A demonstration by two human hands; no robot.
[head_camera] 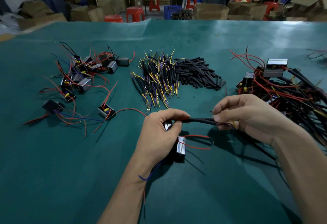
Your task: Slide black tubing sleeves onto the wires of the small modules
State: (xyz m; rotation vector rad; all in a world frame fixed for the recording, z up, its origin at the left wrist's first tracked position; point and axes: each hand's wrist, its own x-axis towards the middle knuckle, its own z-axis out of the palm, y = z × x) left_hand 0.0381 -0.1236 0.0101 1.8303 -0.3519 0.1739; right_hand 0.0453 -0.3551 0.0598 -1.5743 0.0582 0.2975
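I see my left hand [160,131] curled around a small boxy module [168,126], its fingers [177,123] and thumb pinching the near end of a matte black tubing sleeve [200,120] that runs straight across to my right hand [247,117]. The right fingers [216,117] pinch the sleeve's far end, where thin yellow and purple wires [231,125] poke out. A second module [180,148], black with shiny metallic faces, lies on the desk [53,161] just under the left hand, trailing thin red leads. The desk is covered in smooth teal sheet. Farther back lie a loose heap of short black tube pieces [200,74], a bundle of sleeved yellow-purple wires [157,78], bare modules with red leads at left [85,75], and a tangled sleeved pile at right [286,89]
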